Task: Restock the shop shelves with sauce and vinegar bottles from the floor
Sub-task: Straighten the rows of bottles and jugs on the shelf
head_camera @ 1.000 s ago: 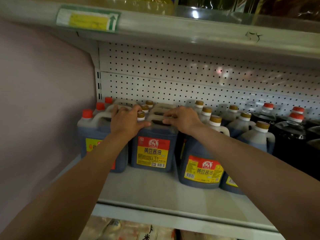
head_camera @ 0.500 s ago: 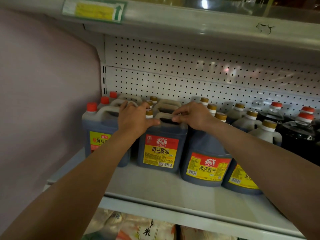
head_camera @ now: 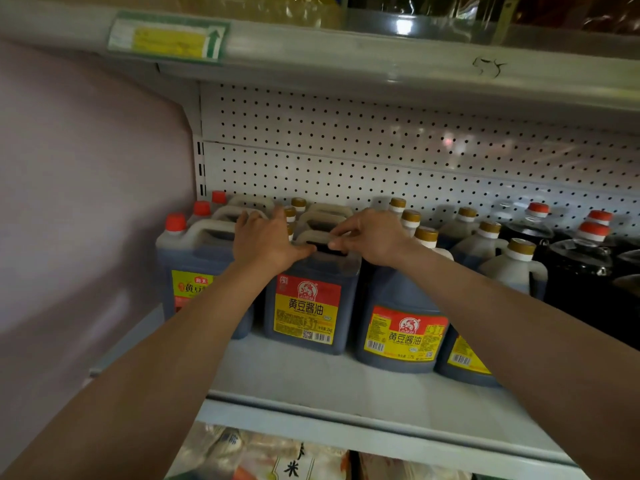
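Shop shelving, dimly lit, is seen from close in front: a white shelf (head_camera: 311,375) backed by a perforated panel (head_camera: 381,161), with a pale wall (head_camera: 86,185) at its left end.

Left hand (head_camera: 266,242): laid over the top of the middle soy sauce jug (head_camera: 310,303), palm down, the thumb pressed against the left end of the jug's handle (head_camera: 320,237); the fingers are extended rather than curled, so the hand is read as open and resting, not gripping.

Right hand (head_camera: 372,237): fingers curled onto the right end of the same handle, pinching it from above.

Middle soy sauce jug: dark, square, red-and-yellow label facing out, standing upright on the shelf in the front row, set back from the front edge.

Left neighbour: a jug with a red cap (head_camera: 175,223), just beside, partly hidden by the left forearm. Right neighbour: a rounder jug (head_camera: 401,327) with a gold cap, just beside, with more gold-capped jugs behind and to its right. Further right: black bottles (head_camera: 581,271) with red caps. Above: an upper shelf edge carrying a yellow price tag (head_camera: 166,39). Below: packaged goods, blurred.

Step in hand, as judged: the jug is already placed and is being squared into its row. The next move would call for release of both hands without tipping the jug, then a return to the floor stock, which is not in view.
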`<state>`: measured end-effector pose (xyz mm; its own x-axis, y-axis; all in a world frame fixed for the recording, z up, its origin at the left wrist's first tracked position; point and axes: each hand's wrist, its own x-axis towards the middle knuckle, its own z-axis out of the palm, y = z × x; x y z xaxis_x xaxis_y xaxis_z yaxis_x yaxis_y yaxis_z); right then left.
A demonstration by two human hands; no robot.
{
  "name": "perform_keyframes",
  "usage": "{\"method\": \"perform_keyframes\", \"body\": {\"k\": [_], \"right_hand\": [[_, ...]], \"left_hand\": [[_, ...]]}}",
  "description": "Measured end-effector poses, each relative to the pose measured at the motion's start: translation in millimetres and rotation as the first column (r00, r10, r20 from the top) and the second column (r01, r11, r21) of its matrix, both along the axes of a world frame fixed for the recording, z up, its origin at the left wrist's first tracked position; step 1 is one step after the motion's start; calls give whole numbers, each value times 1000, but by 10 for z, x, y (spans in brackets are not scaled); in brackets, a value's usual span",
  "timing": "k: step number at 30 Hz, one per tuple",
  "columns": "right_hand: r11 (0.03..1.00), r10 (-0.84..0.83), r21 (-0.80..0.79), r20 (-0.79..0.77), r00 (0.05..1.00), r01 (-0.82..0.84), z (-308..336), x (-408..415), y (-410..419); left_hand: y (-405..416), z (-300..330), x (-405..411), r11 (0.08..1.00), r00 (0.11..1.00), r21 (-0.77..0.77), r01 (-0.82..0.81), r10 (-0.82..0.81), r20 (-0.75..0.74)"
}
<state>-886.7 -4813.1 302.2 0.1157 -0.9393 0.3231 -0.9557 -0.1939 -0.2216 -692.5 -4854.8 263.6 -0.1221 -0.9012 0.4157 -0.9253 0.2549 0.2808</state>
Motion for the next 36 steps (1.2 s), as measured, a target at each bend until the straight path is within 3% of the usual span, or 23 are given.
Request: {"method": "perform_keyframes", "body": {"k": [13,16,18,20,23,29,36], "right_hand": [[998,-12,56,116,993,5,-7,-59,40],[1000,-4,20,282,960,-2,137,-123,-2],[995,-61,-55,318,946,83,288,-145,-87],[989,-125,-41,284,951,143,387,-118,-181],[994,-105,42,247,963,97,368,-72,-318],[989,-93,135,232,968,62,220,-54,-724],[979,-102,199,312,944,40,101,-34,-960]], "left_hand": [[83,-1,30,999,994,-8,-39,40,106],[59,128,155,1000,998,6,21,-21,-51],[18,253,224,998,992,-2,66,-66,-109],[-46,354,218,994,994,39,104,-102,-49],[-110,412,144,980,990,148,133,-138,23],[-376,353,139,952,996,294,87,-82,-28],[-450,335,156,933,998,355,62,-56,-26]]}}
